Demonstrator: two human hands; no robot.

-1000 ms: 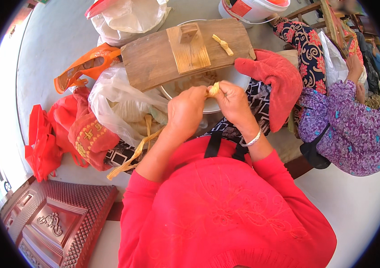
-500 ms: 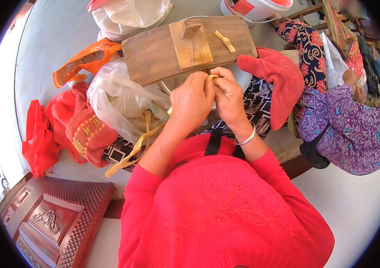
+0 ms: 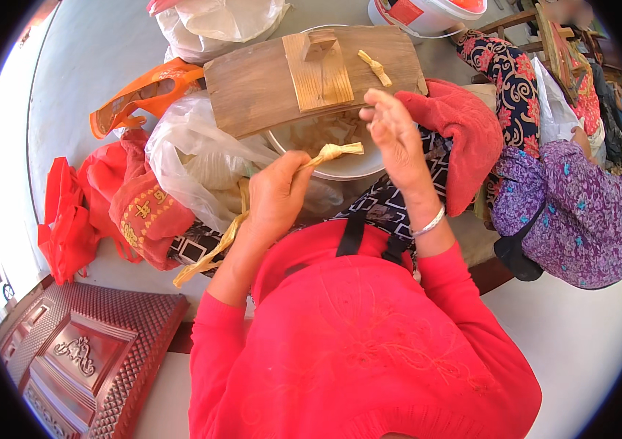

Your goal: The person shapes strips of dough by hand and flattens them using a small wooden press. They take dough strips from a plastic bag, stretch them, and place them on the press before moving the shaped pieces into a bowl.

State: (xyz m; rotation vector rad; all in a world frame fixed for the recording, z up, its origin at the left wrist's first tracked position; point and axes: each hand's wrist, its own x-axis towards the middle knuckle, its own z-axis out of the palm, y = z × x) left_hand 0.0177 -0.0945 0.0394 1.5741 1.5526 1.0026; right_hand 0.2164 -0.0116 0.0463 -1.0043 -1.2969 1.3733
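Note:
My left hand (image 3: 279, 192) is closed on a pale yellow knotted strip (image 3: 331, 153), whose knot and short end stick out past the fingers over a metal basin (image 3: 347, 174). My right hand (image 3: 396, 139) is raised off to the right of the knot, fingers apart and holding nothing. Across the basin lies a wooden board (image 3: 252, 91) with a lighter plank and upright block (image 3: 318, 69) on it. A second knotted piece (image 3: 375, 68) rests on the board's right part. Beside my left forearm hangs a long yellow strip (image 3: 212, 257); whether it joins the held one I cannot tell.
A clear plastic bag (image 3: 186, 146), an orange bag (image 3: 135, 95) and red bags (image 3: 66, 227) crowd the left. A red cloth (image 3: 464, 135) drapes at the right. Further back stand a white sack (image 3: 216, 29) and a white bucket (image 3: 428, 18). A person in purple (image 3: 574, 212) sits at right.
My hands were together at the strip. Now the right hand has let go and moved up and right, while the left has lowered slightly leftward, showing the knot.

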